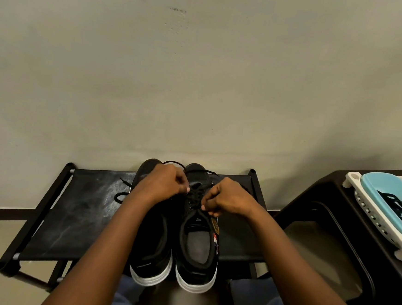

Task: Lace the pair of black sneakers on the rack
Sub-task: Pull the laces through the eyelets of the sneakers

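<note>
While both hands work over it, the right-hand black canvas sneaker with a white rubber sole [197, 253] sits on the black fabric-topped metal shoe rack [70, 214], toe toward the beige wall [201, 80] and heel overhanging the rack's near edge. Its twin, the left-hand black sneaker [151, 249], stands just beside it, touching or nearly so. The left hand [161, 183] has its fingers curled, pinching the thin black shoelace [197, 195] above the eyelets, and a loop of lace arcs over the knuckles. The right hand [227, 200] also pinches the lace with curled fingers, close to the upper eyelets. A loose lace end [121, 195] trails on the rack left of the sneakers. Right of the rack stands a dark plastic stool [333, 235] carrying a white basket [368, 213] with a light blue lid [389, 191], and a black lace lies on the lid.
</note>
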